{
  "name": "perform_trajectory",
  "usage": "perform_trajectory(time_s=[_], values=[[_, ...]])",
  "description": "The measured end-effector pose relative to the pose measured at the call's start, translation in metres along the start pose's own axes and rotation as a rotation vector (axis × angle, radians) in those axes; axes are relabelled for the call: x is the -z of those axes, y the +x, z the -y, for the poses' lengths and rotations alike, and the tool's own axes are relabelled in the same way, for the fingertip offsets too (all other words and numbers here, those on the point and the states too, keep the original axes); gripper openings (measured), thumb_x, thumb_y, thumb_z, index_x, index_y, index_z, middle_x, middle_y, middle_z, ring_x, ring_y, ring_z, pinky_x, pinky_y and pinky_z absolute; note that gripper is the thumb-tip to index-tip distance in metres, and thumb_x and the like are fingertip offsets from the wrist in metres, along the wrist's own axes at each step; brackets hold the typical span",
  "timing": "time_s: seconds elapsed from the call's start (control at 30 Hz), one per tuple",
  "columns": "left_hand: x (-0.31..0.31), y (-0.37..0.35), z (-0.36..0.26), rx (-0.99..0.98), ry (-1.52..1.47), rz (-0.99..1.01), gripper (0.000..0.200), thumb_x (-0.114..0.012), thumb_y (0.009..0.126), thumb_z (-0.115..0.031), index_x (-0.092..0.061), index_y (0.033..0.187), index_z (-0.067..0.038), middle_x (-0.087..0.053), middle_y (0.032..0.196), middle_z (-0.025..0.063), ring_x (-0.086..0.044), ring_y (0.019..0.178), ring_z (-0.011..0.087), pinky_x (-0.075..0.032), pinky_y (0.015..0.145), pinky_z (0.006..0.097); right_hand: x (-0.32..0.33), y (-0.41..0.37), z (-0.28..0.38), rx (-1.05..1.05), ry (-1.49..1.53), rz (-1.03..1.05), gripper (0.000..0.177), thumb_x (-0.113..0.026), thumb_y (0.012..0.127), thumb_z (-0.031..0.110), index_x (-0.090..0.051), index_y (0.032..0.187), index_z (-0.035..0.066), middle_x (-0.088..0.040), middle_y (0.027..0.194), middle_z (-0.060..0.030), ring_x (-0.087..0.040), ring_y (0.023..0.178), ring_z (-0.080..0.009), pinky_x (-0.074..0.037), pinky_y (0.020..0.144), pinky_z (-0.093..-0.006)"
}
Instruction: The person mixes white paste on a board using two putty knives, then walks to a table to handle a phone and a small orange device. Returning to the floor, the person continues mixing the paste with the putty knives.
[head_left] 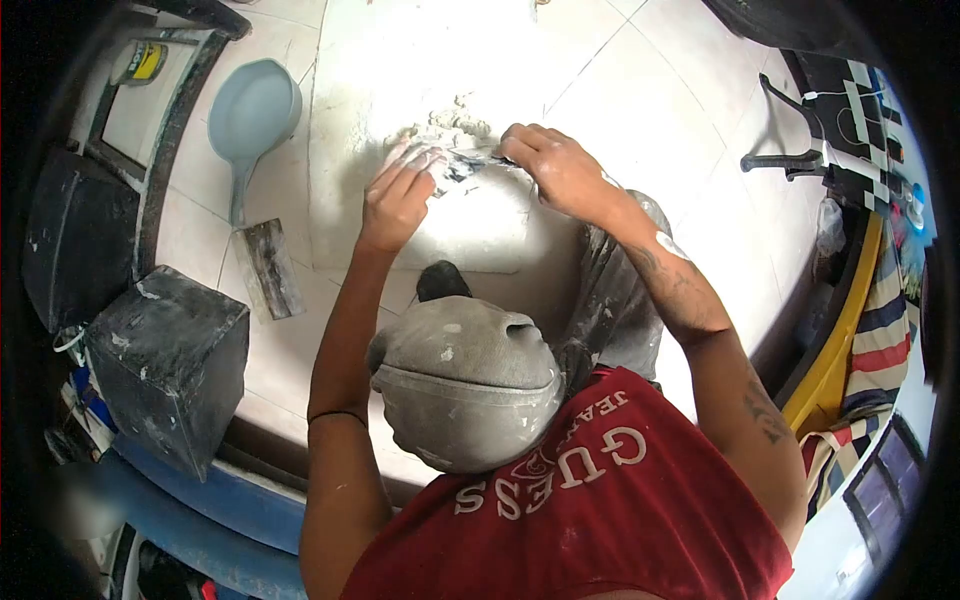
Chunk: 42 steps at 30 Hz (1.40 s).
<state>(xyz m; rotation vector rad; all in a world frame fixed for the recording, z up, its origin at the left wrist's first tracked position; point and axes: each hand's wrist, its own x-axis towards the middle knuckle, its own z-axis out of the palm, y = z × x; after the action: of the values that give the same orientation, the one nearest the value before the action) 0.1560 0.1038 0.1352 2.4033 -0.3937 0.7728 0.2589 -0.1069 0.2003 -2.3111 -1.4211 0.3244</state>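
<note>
My left hand (398, 198), its fingers coated in white, pinches the left side of a crumpled dark piece smeared with white (460, 168). On the other side, the curled fingers of my right hand (550, 168) grip the same piece at its right end. Its kind is something I cannot tell. Just beyond my fingers lies a lumpy heap of white paste-like material (455, 125). Both hands work low over a pale, brightly lit board (345, 225) on the floor.
Left of the board are a grey-blue long-handled dipper (255, 105) and a smeared flat rectangular plate (270, 270). Dark boxy blocks (170, 360) and a yellow-labelled can (145, 62) stand farther left. My dusty grey trouser knee (465, 385) rises in front; a black stand (785, 160) is at right.
</note>
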Motion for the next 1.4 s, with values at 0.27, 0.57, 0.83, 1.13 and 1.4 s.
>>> perform_trajectory(time_s=[0.27,0.57,0.83,1.13,1.4], values=[[-0.001,0.0,-0.007,-0.187,-0.07,0.037,0.007,-0.062,0.071,0.001,-0.059,0.065,-0.001,-0.066,0.089,0.0131,-0.064,0.091,0.0239,-0.05,0.089,0.0428,-0.022,0.038,-0.049,0.177,0.161,0.147,0.031,-0.05,0.067,-0.009,-0.05,0.097,-0.002,-0.056,0.096,-0.015,-0.056,0.092,-0.0346,-0.048,0.075,-0.0428],[0.012,0.002,-0.014,0.799,-0.122,-0.141,0.012,-0.056,0.075,0.006,-0.06,0.085,0.003,-0.064,0.08,0.0213,-0.066,0.072,0.0312,-0.051,0.065,0.0375,-0.034,0.05,-0.063,0.162,-0.159,-0.27,0.012,-0.054,0.068,-0.005,-0.052,0.076,0.004,-0.053,0.081,-0.0072,-0.054,0.079,-0.0249,-0.044,0.072,-0.0365],[0.005,0.061,-0.011,0.6,0.111,0.394,0.017,-0.058,0.071,-0.002,-0.063,0.087,0.002,-0.06,0.066,0.0239,-0.061,0.063,0.0388,-0.048,0.062,0.0452,-0.025,0.048,-0.034,0.394,-0.262,-0.425,0.02,-0.057,0.057,-0.003,-0.049,0.07,0.01,-0.048,0.075,-0.0037,-0.049,0.075,-0.0204,-0.04,0.068,-0.0322],[-0.02,0.025,0.033,1.113,-0.492,-0.13,0.013,-0.058,0.079,0.002,-0.061,0.091,0.006,-0.064,0.08,0.0151,-0.06,0.071,0.0181,-0.046,0.068,0.028,0.003,0.037,-0.044,-0.424,0.147,-0.459,0.02,-0.059,0.075,-0.001,-0.044,0.089,0.001,-0.054,0.07,-0.0176,-0.055,0.062,-0.0331,-0.045,0.058,-0.0377],[-0.031,0.008,-0.001,1.378,-0.896,-0.556,0.017,-0.054,0.082,0.008,-0.053,0.098,0.005,-0.059,0.091,0.0077,-0.053,0.078,0.0114,-0.044,0.069,0.0243,-0.037,0.024,-0.014,-0.623,0.311,-0.374,0.024,-0.063,0.075,0.004,-0.044,0.088,-0.001,-0.056,0.067,-0.017,-0.057,0.062,-0.0224,-0.046,0.058,-0.0337]])
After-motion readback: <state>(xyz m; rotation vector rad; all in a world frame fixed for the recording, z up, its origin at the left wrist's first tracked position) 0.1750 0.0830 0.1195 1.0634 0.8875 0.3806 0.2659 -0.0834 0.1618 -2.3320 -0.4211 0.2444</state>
